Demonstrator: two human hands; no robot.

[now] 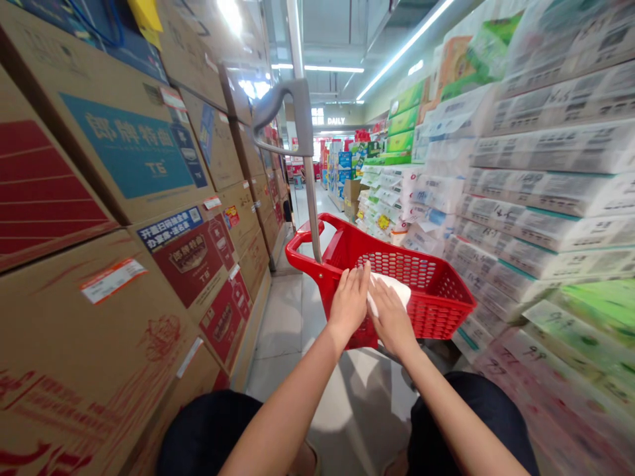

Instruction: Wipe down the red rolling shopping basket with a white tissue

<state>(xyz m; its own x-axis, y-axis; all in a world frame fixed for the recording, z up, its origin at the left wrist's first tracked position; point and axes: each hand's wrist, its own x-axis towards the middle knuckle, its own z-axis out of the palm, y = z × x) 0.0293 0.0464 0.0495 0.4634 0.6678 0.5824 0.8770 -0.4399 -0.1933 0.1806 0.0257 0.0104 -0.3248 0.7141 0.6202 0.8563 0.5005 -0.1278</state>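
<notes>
A red plastic rolling shopping basket (pixel 441 311) with slotted sides stands in front of me, its grey pull handle (pixel 306 125) drawn up. My right hand (pixel 391 320) holds a folded white cloth (pixel 401 288) against the near side of the basket, by its upper rim. Part of the cloth is hidden beneath the fingers. Just to the left, my left hand (pixel 348 301) lies with stretched fingers on the basket's near side, its fingertips close to the right hand and the cloth. Nothing shows in the left hand.
Stacked cardboard cartons (pixel 124 152) wall the aisle on the left. Wrapped packs of paper (pixel 546 152) rise on the right, close to the basket. A tiled floor (pixel 282 311) runs between them toward more shelves. My knees (pixel 471 410) flank both forearms.
</notes>
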